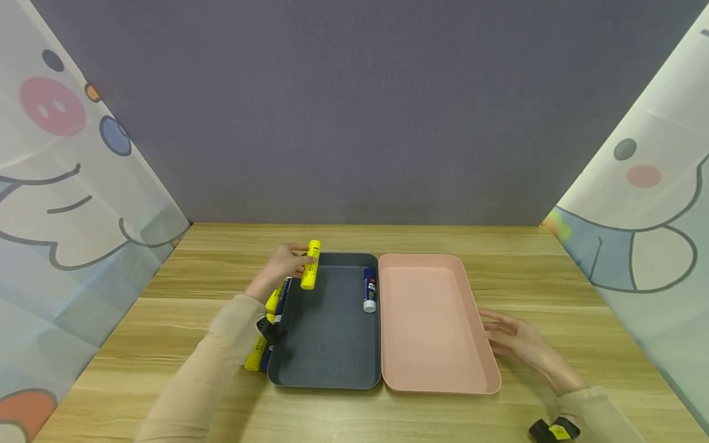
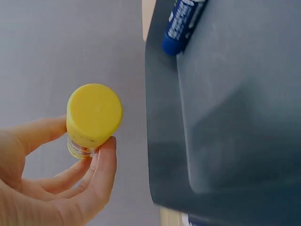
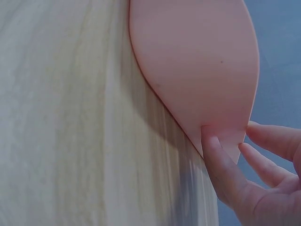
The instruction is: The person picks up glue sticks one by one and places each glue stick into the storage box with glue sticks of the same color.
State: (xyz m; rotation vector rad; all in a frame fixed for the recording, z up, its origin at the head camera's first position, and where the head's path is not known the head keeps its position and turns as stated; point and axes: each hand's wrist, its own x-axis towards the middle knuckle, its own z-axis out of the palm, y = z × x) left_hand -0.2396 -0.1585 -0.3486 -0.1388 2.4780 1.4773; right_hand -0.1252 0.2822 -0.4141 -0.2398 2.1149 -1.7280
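My left hand (image 1: 282, 266) pinches a yellow glue stick (image 1: 311, 264) between thumb and fingers, held nearly upright over the far left part of the dark grey tray (image 1: 327, 363). The left wrist view looks straight at the round yellow end (image 2: 95, 110) of that stick. Inside the dark tray, along its right wall, lies a blue glue stick (image 1: 369, 289) with a white end. At the right side of the pink tray (image 1: 423, 326), my right hand (image 1: 517, 338) rests its fingertips on the outer wall, fingers loosely extended; the thumb (image 3: 221, 165) touches that wall too.
Left of the dark tray, partly hidden by my left forearm, several yellow sticks (image 1: 255, 357) and blue sticks (image 1: 284, 298) lie on the wooden table (image 1: 476, 240). The two trays stand side by side. A grey panel (image 1: 354, 123) rises behind the table.
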